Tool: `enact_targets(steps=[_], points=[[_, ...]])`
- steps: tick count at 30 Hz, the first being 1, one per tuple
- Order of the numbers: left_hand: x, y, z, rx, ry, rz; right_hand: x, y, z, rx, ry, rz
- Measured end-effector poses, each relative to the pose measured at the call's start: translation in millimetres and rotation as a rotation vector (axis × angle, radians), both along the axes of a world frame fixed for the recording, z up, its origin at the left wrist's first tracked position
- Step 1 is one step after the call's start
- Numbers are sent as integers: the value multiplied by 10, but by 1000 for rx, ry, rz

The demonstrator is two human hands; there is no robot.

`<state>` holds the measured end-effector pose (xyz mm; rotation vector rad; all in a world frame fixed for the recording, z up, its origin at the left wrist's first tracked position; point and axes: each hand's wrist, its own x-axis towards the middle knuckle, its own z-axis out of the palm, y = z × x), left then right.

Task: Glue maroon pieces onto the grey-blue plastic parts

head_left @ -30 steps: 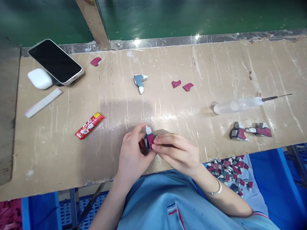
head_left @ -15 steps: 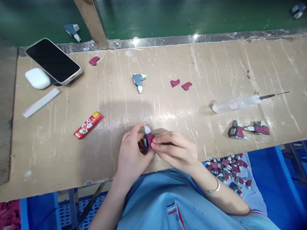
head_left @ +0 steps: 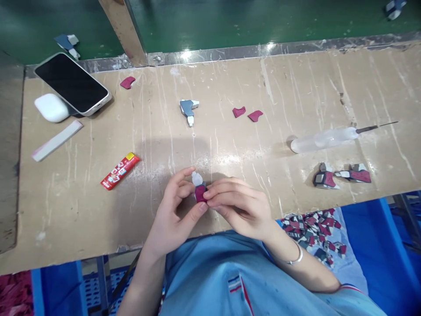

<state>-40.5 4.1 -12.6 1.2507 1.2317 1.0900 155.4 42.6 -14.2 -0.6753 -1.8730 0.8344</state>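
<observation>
Between my hands, close to the table's front edge, is a small plastic toy part (head_left: 200,193) with a maroon panel, dark grey sides and a white knobbed end pointing away from me. My left hand (head_left: 177,210) grips it from the left, thumb at its near end. The fingertips of my right hand (head_left: 241,204) pinch its right side and partly hide it. Beyond my hands lies a blue-grey and white toy part (head_left: 188,109) without a maroon panel on its visible face. Two loose maroon panels (head_left: 239,112) rest to its right, and another maroon panel (head_left: 127,82) lies farther left.
On the right lie a clear glue bottle (head_left: 325,140) with a needle tip and two panelled parts (head_left: 325,179). A phone (head_left: 74,83), white case (head_left: 51,107), pale strip (head_left: 57,140) and red packet (head_left: 120,171) lie left. A blue bin (head_left: 371,245) holds many parts below.
The held part has turned so its maroon panel faces up more, and shifted slightly left. My left fingers have opened out a little. Parts on the green surface behind have moved left.
</observation>
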Motion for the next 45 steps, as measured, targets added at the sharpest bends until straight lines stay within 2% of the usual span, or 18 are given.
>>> enact_targets(steps=[5,7,15,19,24,29,33,38,42,45], points=[[44,-14,-19,-74,-83,84,-66,-82,-62,-300,197,-22],[54,-8,-19,-82,-87,102,-87,-107,-99,-371,252,-23],[-7,101,87,-140,-128,3,-133,-95,-125,-299,247,-83],[4,115,113,-116,-140,27,-153,-96,-113,-202,188,-107],[-4,88,72,-84,-154,67,-187,-81,-86,-168,171,-123],[-60,96,54,-129,-129,40,-206,-74,-114,-233,246,-121],[-34,101,42,-130,-141,89,-209,-76,-137,-243,263,-113],[103,43,72,17,-37,243,-176,-65,-124,-356,298,-81],[194,8,120,129,80,173,-164,-63,-116,-502,278,-62],[257,7,120,120,4,218,-194,-73,-105,-533,306,-98]])
